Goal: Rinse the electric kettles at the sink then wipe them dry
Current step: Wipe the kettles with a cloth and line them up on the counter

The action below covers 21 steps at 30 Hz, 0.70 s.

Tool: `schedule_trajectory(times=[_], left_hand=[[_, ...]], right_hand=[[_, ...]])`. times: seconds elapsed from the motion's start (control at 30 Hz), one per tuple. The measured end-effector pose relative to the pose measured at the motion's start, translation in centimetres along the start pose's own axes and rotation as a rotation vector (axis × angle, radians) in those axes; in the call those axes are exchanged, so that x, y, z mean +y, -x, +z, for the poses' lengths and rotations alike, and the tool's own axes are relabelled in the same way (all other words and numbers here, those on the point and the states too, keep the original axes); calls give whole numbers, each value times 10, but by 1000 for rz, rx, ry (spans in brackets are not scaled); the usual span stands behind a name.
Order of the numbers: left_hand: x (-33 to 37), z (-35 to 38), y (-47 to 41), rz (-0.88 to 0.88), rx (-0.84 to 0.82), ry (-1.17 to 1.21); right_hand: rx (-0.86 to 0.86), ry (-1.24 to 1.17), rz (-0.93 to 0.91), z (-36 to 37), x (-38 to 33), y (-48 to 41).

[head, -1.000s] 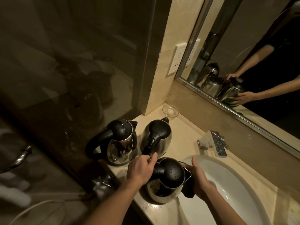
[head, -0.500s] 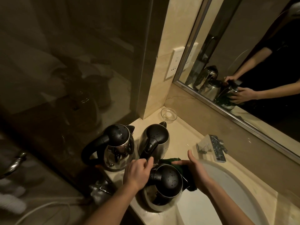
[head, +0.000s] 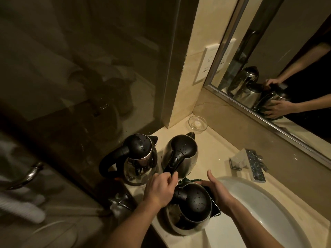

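On the counter (head: 215, 149), the nearest steel kettle (head: 188, 228) has a droplet-speckled black lid (head: 195, 199).

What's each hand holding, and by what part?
Left hand grips the nearest kettle by its black handle; right hand presses a green cloth flat against that kettle's side.

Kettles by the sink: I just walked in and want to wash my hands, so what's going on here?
A person is wiping the nearest kettle at the edge of the sink. The left hand grips its black handle while the right hand presses a dark green cloth flat against its side. Two others stand untouched behind it on the counter: the left kettle and the middle kettle, both with droplets on their black lids.
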<state>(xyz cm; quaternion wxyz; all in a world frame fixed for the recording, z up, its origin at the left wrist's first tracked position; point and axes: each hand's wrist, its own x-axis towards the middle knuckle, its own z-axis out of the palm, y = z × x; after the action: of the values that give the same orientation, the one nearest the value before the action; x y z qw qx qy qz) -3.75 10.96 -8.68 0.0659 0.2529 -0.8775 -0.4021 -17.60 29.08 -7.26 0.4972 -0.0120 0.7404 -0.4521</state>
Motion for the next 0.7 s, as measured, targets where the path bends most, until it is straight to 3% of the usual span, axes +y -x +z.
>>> schedule_trajectory(times=[0.37, 0.7], left_hand=[[-4, 2, -5, 47, 26, 1], [-2, -1, -3, 39, 20, -11]], right_hand=[[-36, 70, -137, 0, -30, 23], [-159, 143, -20, 16, -34, -10]])
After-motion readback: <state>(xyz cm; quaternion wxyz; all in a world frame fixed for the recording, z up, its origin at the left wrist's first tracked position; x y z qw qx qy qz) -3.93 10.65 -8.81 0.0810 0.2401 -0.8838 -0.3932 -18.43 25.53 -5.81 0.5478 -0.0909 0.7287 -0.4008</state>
